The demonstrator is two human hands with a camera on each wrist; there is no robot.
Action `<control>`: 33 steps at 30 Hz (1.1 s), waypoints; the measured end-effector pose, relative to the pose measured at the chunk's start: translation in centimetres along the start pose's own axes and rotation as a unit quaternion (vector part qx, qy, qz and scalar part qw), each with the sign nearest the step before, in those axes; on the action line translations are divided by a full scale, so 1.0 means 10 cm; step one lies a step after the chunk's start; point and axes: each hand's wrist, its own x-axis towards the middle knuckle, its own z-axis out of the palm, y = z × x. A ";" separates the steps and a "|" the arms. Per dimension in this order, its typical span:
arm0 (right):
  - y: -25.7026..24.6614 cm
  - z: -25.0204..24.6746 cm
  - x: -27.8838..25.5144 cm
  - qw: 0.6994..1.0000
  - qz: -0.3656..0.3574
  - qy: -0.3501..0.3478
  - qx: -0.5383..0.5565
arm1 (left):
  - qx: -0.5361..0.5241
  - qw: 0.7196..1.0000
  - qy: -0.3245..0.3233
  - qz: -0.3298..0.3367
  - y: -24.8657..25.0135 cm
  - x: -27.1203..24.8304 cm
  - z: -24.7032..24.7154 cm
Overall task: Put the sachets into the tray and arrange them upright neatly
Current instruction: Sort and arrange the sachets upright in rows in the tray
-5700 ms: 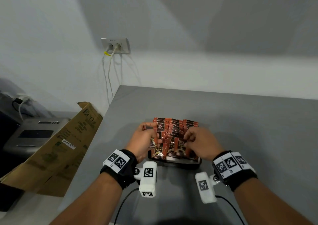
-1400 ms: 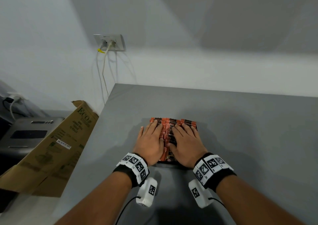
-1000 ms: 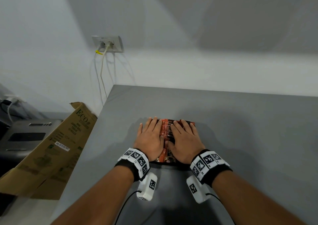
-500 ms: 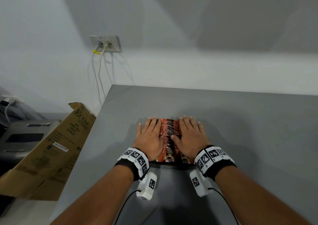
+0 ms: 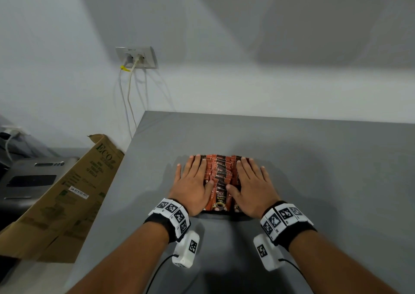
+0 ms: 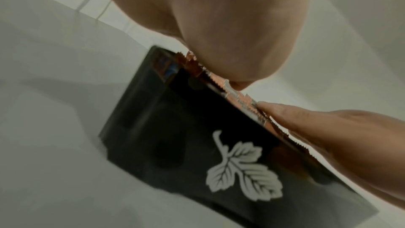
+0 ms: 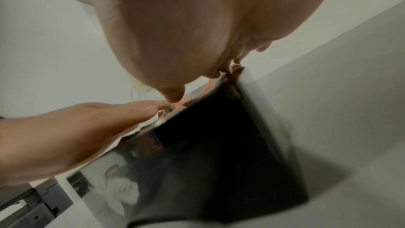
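Several red-and-black coffee sachets (image 5: 221, 177) stand upright in rows in a black tray (image 6: 186, 153) with a white leaf print, on the grey table. My left hand (image 5: 192, 182) lies flat, fingers straight, on the left rows of sachet tops. My right hand (image 5: 251, 181) lies flat the same way on the right rows. A strip of sachets shows between the two hands. In the left wrist view my palm presses the serrated sachet tops (image 6: 221, 82). In the right wrist view the tray wall (image 7: 219, 136) is dark and blurred.
The grey table (image 5: 325, 170) stretches to the right and far side. Off its left edge leans a brown cardboard box (image 5: 67, 195) beside a grey machine (image 5: 29, 177). A wall socket (image 5: 135, 56) with two hanging cables is behind.
Earlier my fingers were curled, picking at the sachets. Since then both hands went flat on the tops and have slid apart sideways, uncovering the middle rows.
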 end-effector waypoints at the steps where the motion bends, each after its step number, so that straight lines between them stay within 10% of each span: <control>1: -0.01 0.03 -0.01 1.000 0.002 -0.004 -0.003 | 0.006 1.000 -0.007 0.000 0.00 -0.01 0.02; 10: 0.09 0.06 -0.08 0.994 0.035 0.044 0.097 | -0.094 0.994 0.050 -0.035 -0.08 -0.10 -0.04; 15: 0.31 0.02 -0.27 0.907 0.175 0.068 0.377 | -0.340 0.925 0.031 -0.167 -0.33 -0.26 -0.05; 33: 0.34 -0.03 -0.14 0.884 0.173 0.083 0.426 | -0.382 0.912 -0.009 -0.149 -0.19 -0.15 -0.10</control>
